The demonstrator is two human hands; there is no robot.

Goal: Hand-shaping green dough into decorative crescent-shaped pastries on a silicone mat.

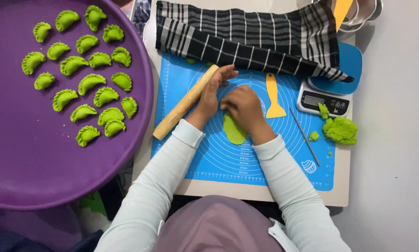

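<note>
A flat oval of green dough (234, 130) lies on the blue silicone baking mat (209, 158). My right hand (243, 108) rests over its far end, fingers curled down onto it. Beside it my left hand (214, 91) lies on the mat with fingers stretched, its back edge against a wooden rolling pin (185, 102) that lies slanted along the mat's left side. How much dough is hidden beneath my hands I cannot tell.
A large purple tray (41, 172) at left holds several crimped green dumplings (85, 84). A checked black-and-white cloth (246, 37) covers the mat's far edge. A yellow scraper (273, 95), thin metal stick (305, 137), kitchen scale (323, 100) and lump of green dough (341, 129) sit at right.
</note>
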